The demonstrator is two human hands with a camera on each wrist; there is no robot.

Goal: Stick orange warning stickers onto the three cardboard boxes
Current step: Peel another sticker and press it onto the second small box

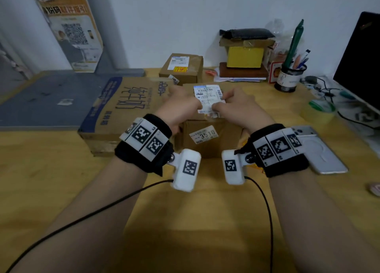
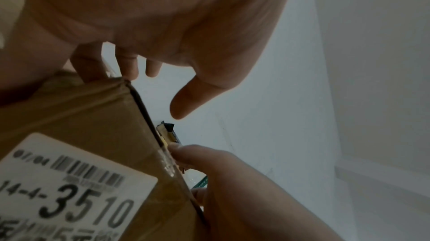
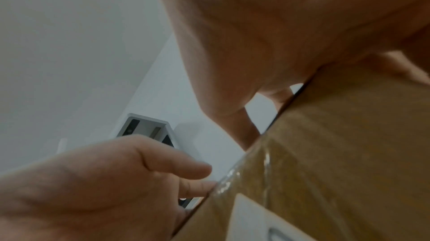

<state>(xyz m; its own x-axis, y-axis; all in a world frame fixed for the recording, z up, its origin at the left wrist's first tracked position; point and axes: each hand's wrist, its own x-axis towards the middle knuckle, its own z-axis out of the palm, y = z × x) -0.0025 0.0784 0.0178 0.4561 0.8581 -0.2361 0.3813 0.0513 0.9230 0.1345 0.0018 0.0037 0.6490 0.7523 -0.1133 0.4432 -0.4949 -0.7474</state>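
Note:
A mid-sized cardboard box (image 1: 205, 145) stands in the centre of the desk, with a white "3510" label on its front and a shipping label on top. My left hand (image 1: 181, 108) and right hand (image 1: 238, 106) both rest on its top, fingertips touching the shipping label near the front edge. In the left wrist view the left hand's fingers (image 2: 130, 66) reach onto the box (image 2: 93, 116) while the thumb hangs free. No sticker shows under either hand. Behind stands a small box (image 1: 185, 77) bearing an orange sticker (image 1: 180, 69). A large flat box (image 1: 115, 108) lies at the left.
A phone (image 1: 320, 149) lies just right of my right wrist. A tape roll (image 1: 318, 111), a pen cup (image 1: 290, 77) and a dark monitor (image 1: 362, 61) stand at the right. A yellow box on books (image 1: 244, 57) sits at the back. A grey board (image 1: 47, 100) lies at the left.

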